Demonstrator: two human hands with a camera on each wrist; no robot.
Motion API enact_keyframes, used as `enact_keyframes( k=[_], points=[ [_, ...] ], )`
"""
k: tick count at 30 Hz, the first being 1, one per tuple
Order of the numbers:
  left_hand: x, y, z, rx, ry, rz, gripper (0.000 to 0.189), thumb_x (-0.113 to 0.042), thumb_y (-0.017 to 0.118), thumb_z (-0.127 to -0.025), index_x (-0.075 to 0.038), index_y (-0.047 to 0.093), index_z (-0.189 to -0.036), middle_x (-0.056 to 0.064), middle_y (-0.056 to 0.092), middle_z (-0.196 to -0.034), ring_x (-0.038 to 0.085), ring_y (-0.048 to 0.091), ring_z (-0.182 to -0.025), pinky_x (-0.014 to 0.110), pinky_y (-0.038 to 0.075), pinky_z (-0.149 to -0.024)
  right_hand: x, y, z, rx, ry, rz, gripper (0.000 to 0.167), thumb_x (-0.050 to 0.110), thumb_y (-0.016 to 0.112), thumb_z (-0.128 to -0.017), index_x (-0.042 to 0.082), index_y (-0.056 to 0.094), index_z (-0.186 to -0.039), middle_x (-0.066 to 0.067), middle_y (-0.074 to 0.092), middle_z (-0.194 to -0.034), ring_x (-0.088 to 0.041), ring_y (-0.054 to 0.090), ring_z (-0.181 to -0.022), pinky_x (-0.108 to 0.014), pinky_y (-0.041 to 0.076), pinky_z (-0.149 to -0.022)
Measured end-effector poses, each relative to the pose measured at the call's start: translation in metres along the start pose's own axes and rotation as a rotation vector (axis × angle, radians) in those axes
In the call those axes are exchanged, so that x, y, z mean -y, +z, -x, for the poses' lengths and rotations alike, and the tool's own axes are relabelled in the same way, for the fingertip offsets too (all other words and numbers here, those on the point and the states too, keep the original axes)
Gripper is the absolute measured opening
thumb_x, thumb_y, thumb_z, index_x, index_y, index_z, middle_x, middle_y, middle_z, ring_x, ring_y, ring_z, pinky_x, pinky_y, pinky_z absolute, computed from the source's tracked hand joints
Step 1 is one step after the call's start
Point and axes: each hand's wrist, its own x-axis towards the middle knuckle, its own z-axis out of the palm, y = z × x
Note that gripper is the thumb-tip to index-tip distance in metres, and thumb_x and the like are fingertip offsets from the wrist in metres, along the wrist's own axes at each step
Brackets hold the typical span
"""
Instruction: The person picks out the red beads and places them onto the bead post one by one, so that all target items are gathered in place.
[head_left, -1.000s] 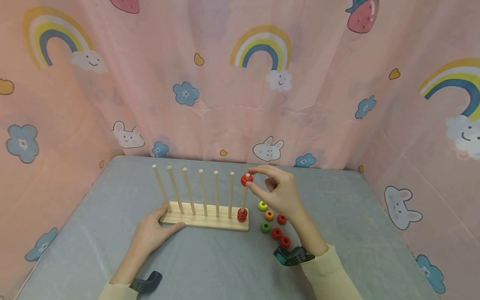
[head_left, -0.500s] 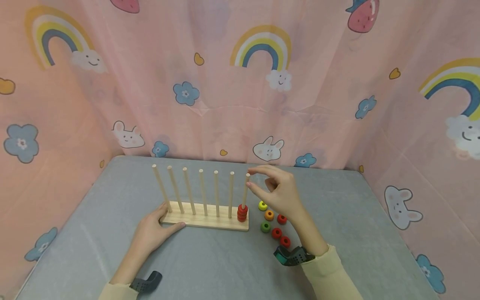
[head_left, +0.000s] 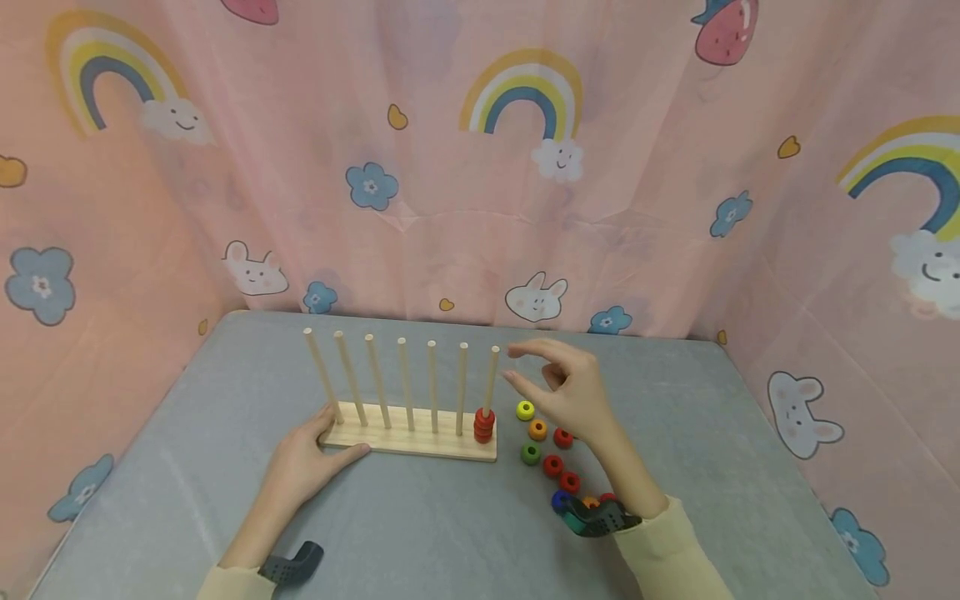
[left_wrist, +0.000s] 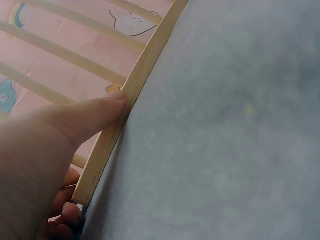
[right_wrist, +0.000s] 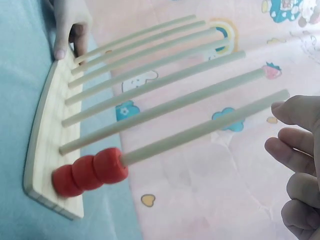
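A wooden peg board (head_left: 420,443) with a row of several upright pegs stands on the table. My left hand (head_left: 303,458) grips its left end, thumb (left_wrist: 102,111) along the front edge and fingers curled round the end. Three red beads (right_wrist: 90,172) are stacked at the foot of the rightmost peg (head_left: 491,379). Beside the top of that peg is my right hand (head_left: 566,387), thumb and forefinger apart with nothing between them. Loose beads lie below it: a yellow bead (head_left: 525,410), an orange bead (head_left: 537,429), a green bead (head_left: 530,453) and several red ones (head_left: 553,466).
A blue bead (head_left: 559,500) and others lie partly hidden behind the right wrist's dark strap (head_left: 600,518). The grey tabletop (head_left: 420,533) ends at a pink patterned curtain (head_left: 450,233) behind and at both sides.
The red bead at the peg's top has left my right fingers and dropped onto the two below. My right hand has then drawn slightly right, off the peg. The left hand stays put.
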Motion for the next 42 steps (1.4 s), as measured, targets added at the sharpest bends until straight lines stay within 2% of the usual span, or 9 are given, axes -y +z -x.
enact_keyframes(
  k=[16,24,28,36,42],
  points=[
    [0.001,0.001,-0.002,-0.018,0.022,-0.014,0.103,-0.062,0.082,-0.087,0.005,0.046,-0.156,0.024,0.045,-0.162,0.050,0.044,-0.147,0.066,0.041,-0.117,-0.026,-0.022,0.044,-0.044,0.090,0.046,0.031,-0.003,0.087,-0.084,0.011,0.081,-0.111,-0.008,0.080,-0.101,0.010,0.020,-0.045,-0.018,0.022,-0.036],
    [0.002,0.001,-0.002,-0.007,0.015,-0.002,0.105,-0.063,0.081,-0.087,0.004,0.044,-0.158,0.024,0.043,-0.163,0.050,0.042,-0.148,0.066,0.040,-0.117,-0.035,-0.030,0.067,-0.054,0.170,0.087,0.030,-0.002,0.086,-0.085,0.010,0.081,-0.111,-0.008,0.078,-0.100,0.008,0.019,-0.043,-0.019,0.023,-0.035],
    [0.002,0.001,-0.002,0.001,0.010,-0.002,0.105,-0.064,0.081,-0.087,0.004,0.044,-0.158,0.024,0.042,-0.163,0.049,0.042,-0.149,0.065,0.040,-0.118,-0.037,-0.032,0.074,-0.058,0.212,0.084,0.029,0.000,0.086,-0.086,0.012,0.081,-0.112,-0.006,0.079,-0.101,0.010,0.019,-0.043,-0.019,0.022,-0.035],
    [0.002,0.001,-0.003,0.009,0.003,-0.008,0.108,-0.067,0.079,-0.086,0.004,0.043,-0.158,0.024,0.042,-0.164,0.049,0.041,-0.149,0.065,0.039,-0.119,-0.043,-0.032,0.085,-0.073,0.255,0.091,0.030,-0.001,0.086,-0.087,0.011,0.081,-0.114,-0.012,0.078,-0.100,0.010,0.019,-0.042,-0.020,0.021,-0.034],
    [0.003,0.001,-0.002,0.009,-0.003,-0.008,0.108,-0.066,0.080,-0.086,0.005,0.043,-0.158,0.024,0.042,-0.164,0.049,0.041,-0.149,0.065,0.039,-0.119,-0.053,-0.035,0.091,-0.076,0.337,0.116,0.027,0.002,0.085,-0.089,0.011,0.081,-0.114,-0.015,0.078,-0.103,0.010,0.020,-0.041,-0.021,0.023,-0.034]
  ],
)
